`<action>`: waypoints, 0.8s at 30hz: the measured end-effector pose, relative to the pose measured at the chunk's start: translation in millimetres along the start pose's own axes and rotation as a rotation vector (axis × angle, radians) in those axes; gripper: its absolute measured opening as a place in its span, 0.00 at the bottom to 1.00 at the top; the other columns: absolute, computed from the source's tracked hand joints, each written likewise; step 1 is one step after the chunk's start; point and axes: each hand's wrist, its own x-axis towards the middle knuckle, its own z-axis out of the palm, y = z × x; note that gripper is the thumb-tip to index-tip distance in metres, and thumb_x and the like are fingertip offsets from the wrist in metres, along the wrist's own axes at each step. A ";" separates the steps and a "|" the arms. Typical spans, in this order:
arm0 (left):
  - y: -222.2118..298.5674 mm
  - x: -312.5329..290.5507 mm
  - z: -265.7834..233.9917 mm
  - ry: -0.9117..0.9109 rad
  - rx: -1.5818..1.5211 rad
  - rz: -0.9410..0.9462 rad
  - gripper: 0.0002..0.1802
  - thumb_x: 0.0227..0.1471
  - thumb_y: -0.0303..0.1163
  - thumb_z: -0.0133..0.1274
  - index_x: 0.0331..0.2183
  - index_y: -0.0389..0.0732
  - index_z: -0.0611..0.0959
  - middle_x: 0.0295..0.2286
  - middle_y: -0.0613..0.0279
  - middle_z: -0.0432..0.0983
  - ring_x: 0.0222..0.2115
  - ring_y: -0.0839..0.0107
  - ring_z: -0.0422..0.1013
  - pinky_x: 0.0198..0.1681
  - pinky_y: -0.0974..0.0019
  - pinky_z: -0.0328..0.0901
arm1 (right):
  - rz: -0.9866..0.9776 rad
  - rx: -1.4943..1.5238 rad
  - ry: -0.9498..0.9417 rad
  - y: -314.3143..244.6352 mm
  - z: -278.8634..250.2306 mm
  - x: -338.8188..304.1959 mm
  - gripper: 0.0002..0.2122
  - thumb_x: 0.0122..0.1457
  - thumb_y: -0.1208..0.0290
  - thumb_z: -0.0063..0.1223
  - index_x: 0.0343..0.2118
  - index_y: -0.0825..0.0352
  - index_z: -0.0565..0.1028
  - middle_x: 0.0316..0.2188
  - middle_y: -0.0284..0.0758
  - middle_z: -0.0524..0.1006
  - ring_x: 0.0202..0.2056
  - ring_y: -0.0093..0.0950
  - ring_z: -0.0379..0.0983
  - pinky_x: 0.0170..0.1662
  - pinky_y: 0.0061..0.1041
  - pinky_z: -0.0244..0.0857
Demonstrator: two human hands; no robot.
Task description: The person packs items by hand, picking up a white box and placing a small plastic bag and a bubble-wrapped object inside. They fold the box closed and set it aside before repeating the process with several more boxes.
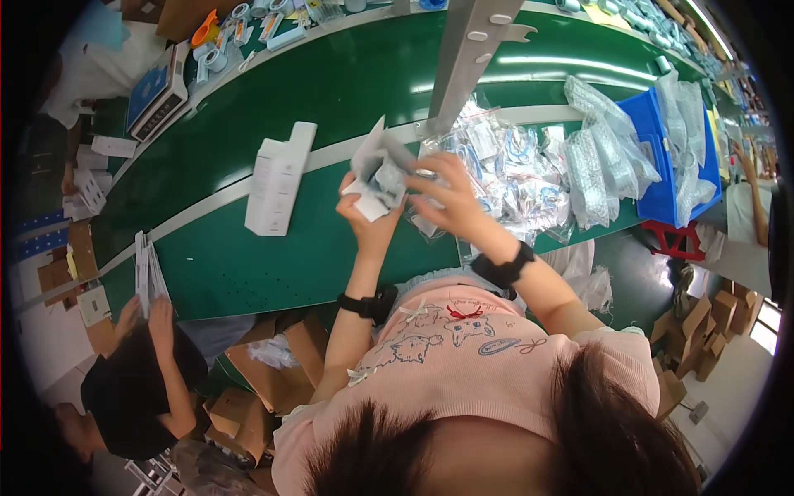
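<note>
My left hand (370, 221) is wrapped round a small white box (368, 205) above the green table, its top flaps standing up. Crumpled bubble wrap (387, 178) shows in the box's mouth. My right hand (453, 198) is at the box's right side, fingers apart and slightly blurred, by a smeared flap. A small shiny thing lies against its fingers, too unclear to name. Left of the box, flat white cartons (279, 180) lie on the table. Clear plastic bags (517, 178) with blue and white contents are heaped just beyond my right hand.
Bubble wrap pouches (595, 169) lie right of the bags, beside a blue bin (655, 157) holding more. A metal post (463, 66) rises behind my hands. Small parts line the far shelf. At left, a co-worker (145, 372) holds folded white cartons (149, 273). Cardboard boxes (285, 364) stand below.
</note>
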 end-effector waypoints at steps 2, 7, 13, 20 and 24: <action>0.8 -10.5 -18.9 -0.044 -0.004 -0.094 0.42 0.30 0.28 0.65 0.42 0.41 0.52 0.45 0.41 0.55 0.47 0.53 0.57 0.49 0.58 0.54 | 0.195 -0.129 0.123 35.1 -21.9 -19.6 0.15 0.39 0.73 0.58 0.34 0.66 0.72 0.37 0.38 0.69 0.41 0.42 0.62 0.42 0.36 0.59; 32.5 -0.4 -39.6 -0.118 0.191 -0.151 0.38 0.33 0.31 0.64 0.44 0.40 0.60 0.47 0.43 0.52 0.48 0.53 0.55 0.49 0.60 0.54 | 0.631 -0.776 -0.153 130.6 -36.7 -34.8 0.14 0.40 0.70 0.59 0.32 0.65 0.72 0.33 0.38 0.72 0.35 0.40 0.66 0.40 0.32 0.60; 57.8 24.2 -44.8 -0.177 0.385 -0.182 0.17 0.34 0.28 0.61 0.31 0.37 0.74 0.43 0.47 0.60 0.39 0.56 0.63 0.40 0.65 0.60 | 0.473 -0.577 -0.295 135.8 -54.4 -32.6 0.11 0.41 0.72 0.58 0.30 0.63 0.72 0.32 0.35 0.72 0.34 0.37 0.68 0.36 0.30 0.62; 55.1 45.0 -51.7 -0.125 0.368 -0.337 0.07 0.33 0.24 0.58 0.20 0.33 0.77 0.31 0.52 0.71 0.28 0.59 0.69 0.29 0.67 0.63 | 0.423 0.390 0.203 10.7 -45.1 11.5 0.13 0.35 0.86 0.56 0.26 0.67 0.69 0.30 0.40 0.73 0.33 0.34 0.71 0.34 0.26 0.66; 51.4 53.7 -49.8 -0.095 0.375 -0.347 0.09 0.31 0.25 0.60 0.21 0.32 0.77 0.22 0.58 0.71 0.19 0.66 0.65 0.23 0.70 0.58 | -0.077 0.332 -0.065 -11.3 -6.2 35.9 0.13 0.35 0.83 0.57 0.28 0.66 0.70 0.32 0.38 0.72 0.31 0.35 0.71 0.33 0.28 0.67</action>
